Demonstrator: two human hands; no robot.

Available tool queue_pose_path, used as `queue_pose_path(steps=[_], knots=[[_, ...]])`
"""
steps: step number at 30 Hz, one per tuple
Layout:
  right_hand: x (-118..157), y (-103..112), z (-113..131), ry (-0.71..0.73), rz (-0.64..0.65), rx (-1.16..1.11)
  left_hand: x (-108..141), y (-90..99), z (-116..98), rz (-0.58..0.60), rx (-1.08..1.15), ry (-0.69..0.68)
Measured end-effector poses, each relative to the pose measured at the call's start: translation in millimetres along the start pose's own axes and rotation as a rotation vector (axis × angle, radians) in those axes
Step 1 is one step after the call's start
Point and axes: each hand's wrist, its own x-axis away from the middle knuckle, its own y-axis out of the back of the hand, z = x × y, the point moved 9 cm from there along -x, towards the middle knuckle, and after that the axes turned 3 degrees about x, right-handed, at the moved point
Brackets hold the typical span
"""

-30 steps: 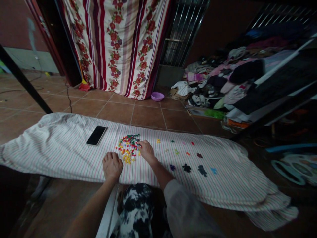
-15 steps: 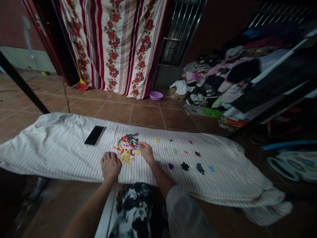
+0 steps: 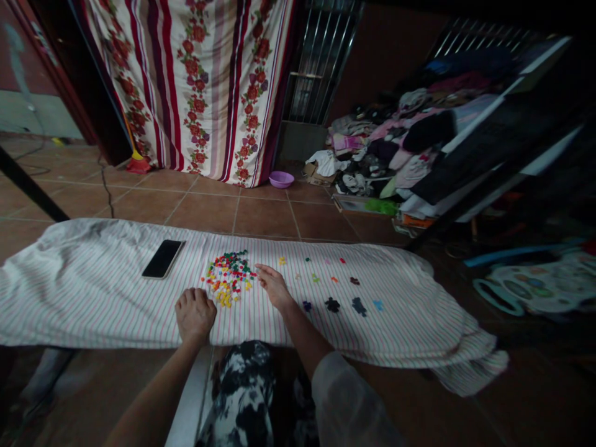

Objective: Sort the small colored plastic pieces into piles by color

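Along the cloth-covered counter: phone; left hand, palm down, its grip hidden; mixed pieces; right hand beside them — whether it pinches one cannot be told — and, farthest right, colour clusters.

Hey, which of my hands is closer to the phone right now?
Your left. The left hand rests on the striped cloth, nearer you and right of the phone; the right hand is farther right, past the pile of colorful pieces.
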Motion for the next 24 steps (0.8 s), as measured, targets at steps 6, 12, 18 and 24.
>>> queue_pose_path(steps=[6, 12, 18, 24], knots=[[3.7, 35.2, 10.2, 0.038, -0.087, 0.03, 0.4, -1.1, 1.3, 0.011, 0.005, 0.013], [6.6, 94.9, 23.1, 0.104, -0.215, 0.103, 0.6, -0.5, 0.4, 0.022, -0.002, 0.015], [17.6, 156.7, 34.3, 0.13, -0.345, 0.131, 0.6, -1.1, 0.7, 0.03, -0.002, 0.025], [41.6, 204.9, 45.8, 0.134, -0.477, 0.206, 0.7, -2.2, 1.2, 0.048, -0.018, 0.03]])
